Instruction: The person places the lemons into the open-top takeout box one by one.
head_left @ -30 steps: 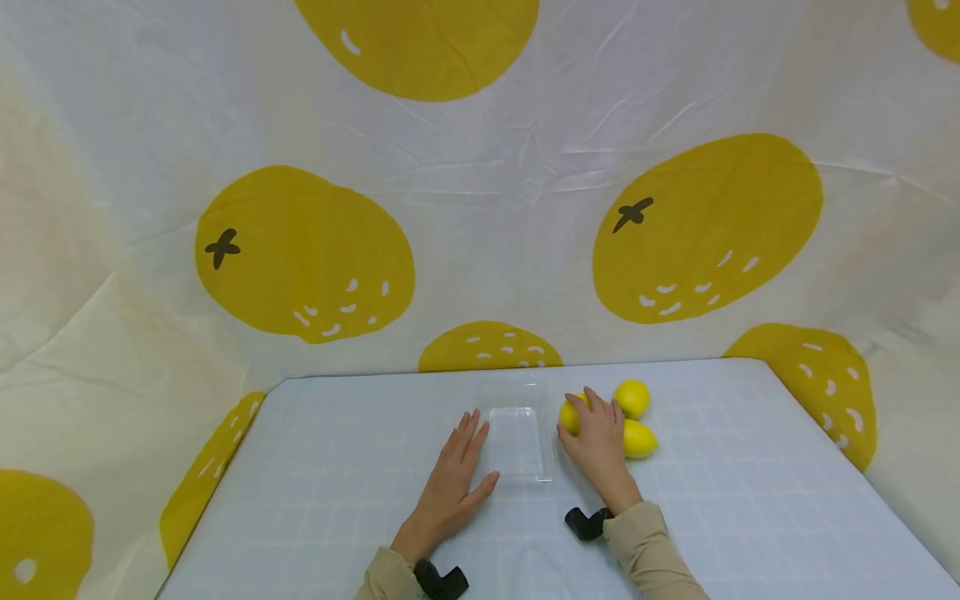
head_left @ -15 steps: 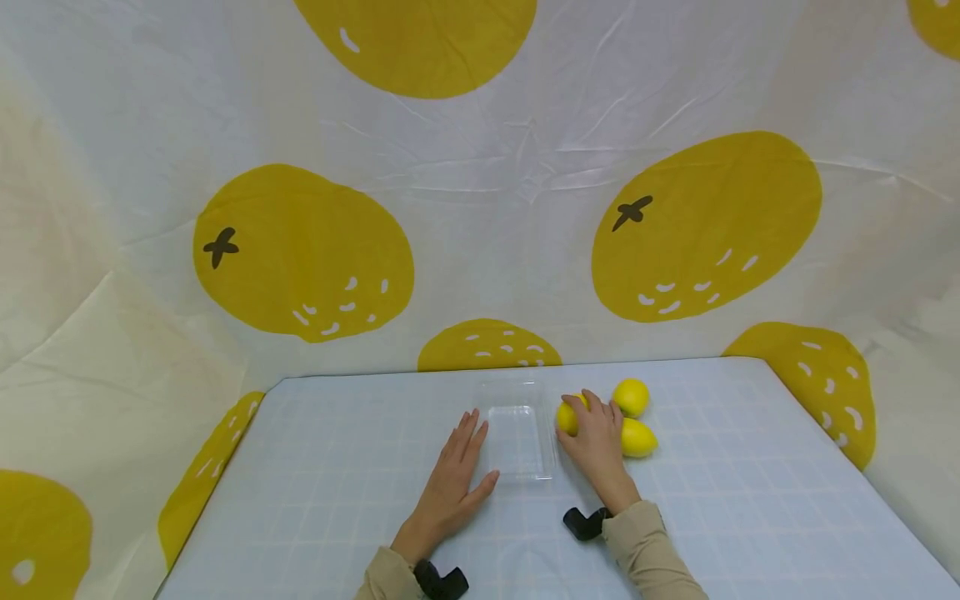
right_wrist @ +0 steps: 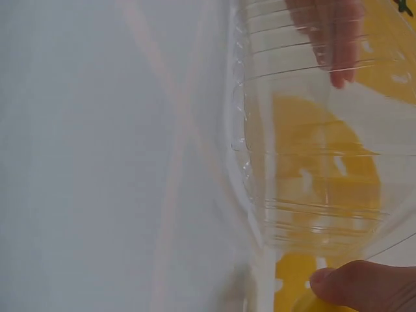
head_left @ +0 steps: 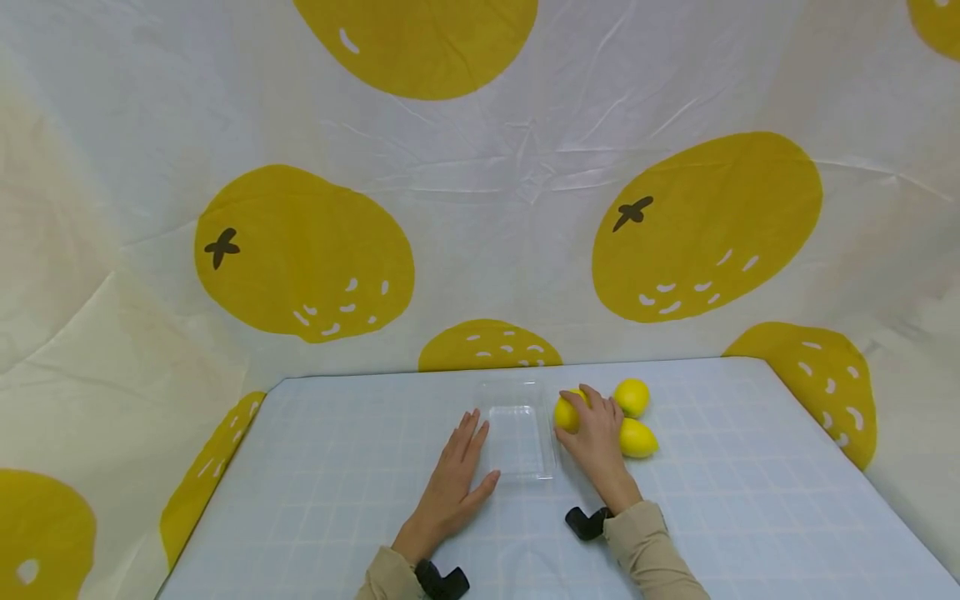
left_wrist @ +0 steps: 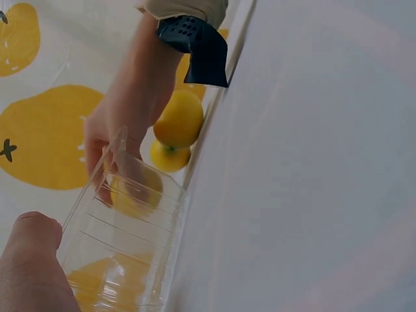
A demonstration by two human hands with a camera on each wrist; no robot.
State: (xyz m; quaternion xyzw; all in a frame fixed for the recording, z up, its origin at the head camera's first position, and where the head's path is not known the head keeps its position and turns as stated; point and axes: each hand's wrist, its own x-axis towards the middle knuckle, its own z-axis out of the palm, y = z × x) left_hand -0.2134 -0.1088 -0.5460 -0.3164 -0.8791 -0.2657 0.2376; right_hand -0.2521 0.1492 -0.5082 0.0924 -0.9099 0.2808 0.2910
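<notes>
A clear plastic box (head_left: 517, 446) sits on the table in the head view. My left hand (head_left: 450, 479) lies along its left side, fingers straight and thumb spread, fingertips at the wall. To the right of the box, my right hand (head_left: 600, 442) grips a yellow lemon (head_left: 566, 416) between thumb and fingers. Two more lemons are close by: one (head_left: 632, 397) behind the hand and one (head_left: 639, 438) at its right side. In the left wrist view the gripped lemon (left_wrist: 140, 195) shows through the transparent wall. The right wrist view catches only the right thumb (right_wrist: 364, 285) over a sliver of yellow.
A pale checked cloth (head_left: 337, 483) covers the table. Behind it hangs a white curtain (head_left: 502, 250) printed with large yellow fruit. Each wrist wears a black camera mount, the left (head_left: 442, 582) and the right (head_left: 587, 524) near the front.
The right hand and the lemon in it have shifted slightly left, closer to the box. The left hand, the box and the other two lemons have kept their places.
</notes>
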